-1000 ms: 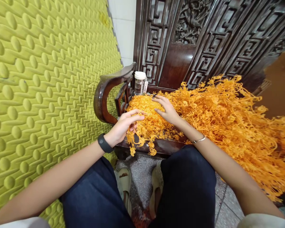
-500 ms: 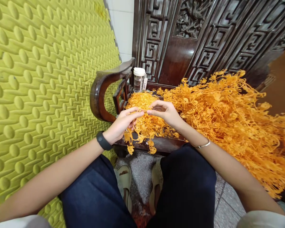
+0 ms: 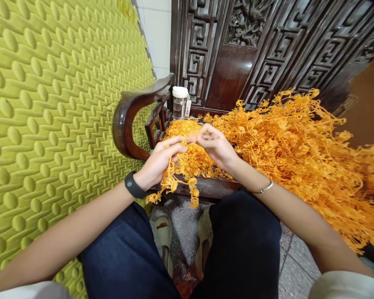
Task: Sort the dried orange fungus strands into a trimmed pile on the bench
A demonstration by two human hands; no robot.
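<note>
Drooping in thin, tangled strands with ragged little flowers, one bright orange sprig (image 3: 171,182) hangs from the left hand (image 3: 157,162), its lower tips dangling over the front edge of the chair (image 3: 218,187). The left fingers are closed around its upper part. The right hand (image 3: 218,146) sits just beside, fingers bent inward with their tips at a blurred orange bit; whether they grip it I cannot tell. Half a second ago the two thumbs almost met; now they stand farther apart, and the sprig's left end reaches farther out to the left. One second ago the right fingers were spread.

Behind the hands, one low pile of orange bits (image 3: 202,162) lies on the seat, with one big orange heap (image 3: 286,149) to its right; the flowers in them are too many to count. At the back corner stand one clear jar (image 3: 180,106) with a white lid and one small tag (image 3: 188,109) reading "LUCK", beside one curved armrest (image 3: 120,124). Below are two sandals (image 3: 165,232).
</note>
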